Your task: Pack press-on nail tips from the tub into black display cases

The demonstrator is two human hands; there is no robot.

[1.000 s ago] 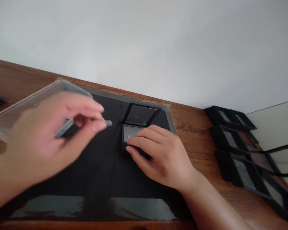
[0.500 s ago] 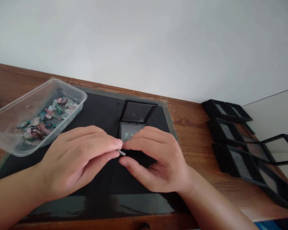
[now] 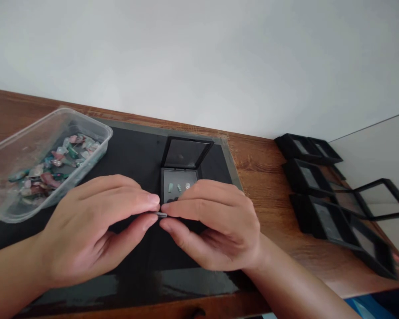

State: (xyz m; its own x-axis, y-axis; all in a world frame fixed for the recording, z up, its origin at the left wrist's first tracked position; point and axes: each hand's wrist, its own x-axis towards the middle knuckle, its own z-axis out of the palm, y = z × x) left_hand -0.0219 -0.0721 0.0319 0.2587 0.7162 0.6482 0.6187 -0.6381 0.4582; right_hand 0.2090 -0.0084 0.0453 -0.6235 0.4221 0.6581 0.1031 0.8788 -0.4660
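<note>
A small, thin grey piece (image 3: 161, 215), seen nearly edge-on, spans the gap between my two hands; its exact kind is hard to tell. My left hand (image 3: 93, 230) pinches its left end between thumb and fingers. The right end lies between the thumb and forefinger of my right hand (image 3: 216, 226), whose tips are closed around it. Just behind my fingers stands a small black display case (image 3: 188, 155) with its clear-windowed lid raised. Several little stones, among them a pale green one (image 3: 170, 188), lie on its grey bed, and my right hand hides the front part.
A clear plastic tub (image 3: 101, 153) of mixed coloured stones (image 3: 48, 177) stands at the left. Beneath the work lies a black mat (image 3: 129, 150) on the wooden table (image 3: 256, 164). Several more black cases (image 3: 306, 177) are lined up at the right, some with lids open.
My right thumb and forefinger have closed in on the grey piece, which now lies flatter. The view has shifted slightly, and more stones show in the case.
</note>
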